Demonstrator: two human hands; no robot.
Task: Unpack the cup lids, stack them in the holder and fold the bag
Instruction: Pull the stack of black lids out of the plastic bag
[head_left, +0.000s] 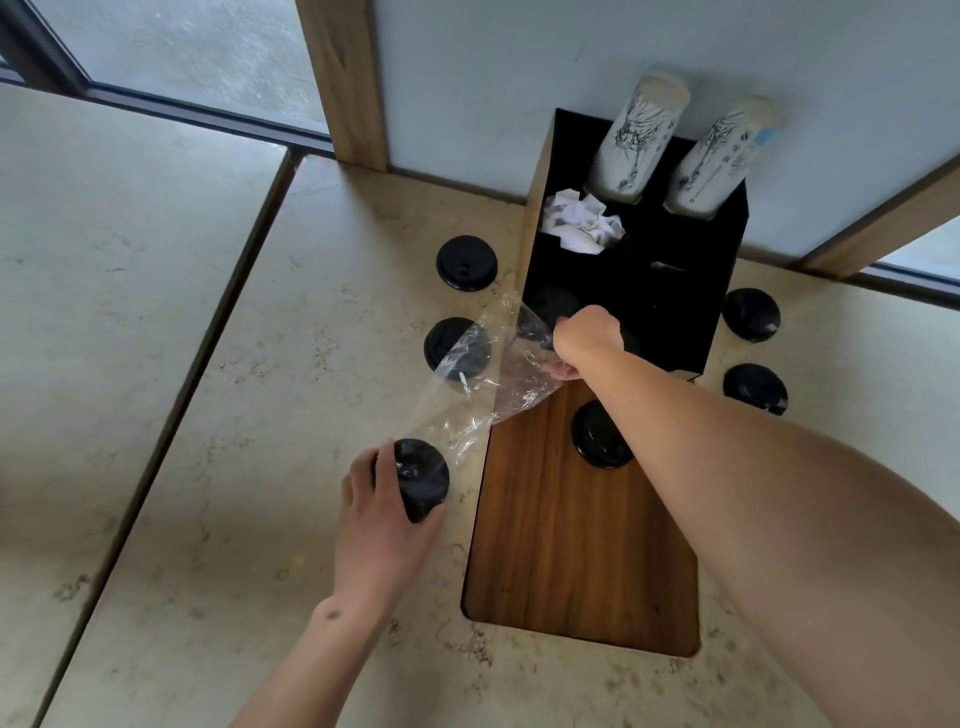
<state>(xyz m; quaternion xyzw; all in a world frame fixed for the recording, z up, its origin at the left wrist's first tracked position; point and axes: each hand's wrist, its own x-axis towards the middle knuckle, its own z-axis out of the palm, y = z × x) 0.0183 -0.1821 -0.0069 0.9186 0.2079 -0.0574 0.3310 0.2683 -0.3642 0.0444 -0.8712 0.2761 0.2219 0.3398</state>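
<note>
Six black cup lids lie loose in our view: two on the counter (260, 364) left of the holder (639, 291), two to its right, one on the holder's wooden front panel (582, 530), and one (422, 479) under our left hand (382, 525). The left hand closes around that lid's edge, apparently to lift it from the stone. Our right hand (584, 338) reaches over the holder's front compartment and pinches the clear plastic bag (483, 379) with its fingers; the bag hangs slack toward the left, partly covering one lid (457, 347). We judge the bag is kept in hand so it stays off the work area until folding. A dark round shape, possibly lids already stacked, shows inside the front compartment; we cannot confirm it. Rear compartments hold two paper cup sleeves (636, 135) and crumpled white paper (584, 223). The counter is pale marbled stone, set against a wood-framed window (197, 52).
</note>
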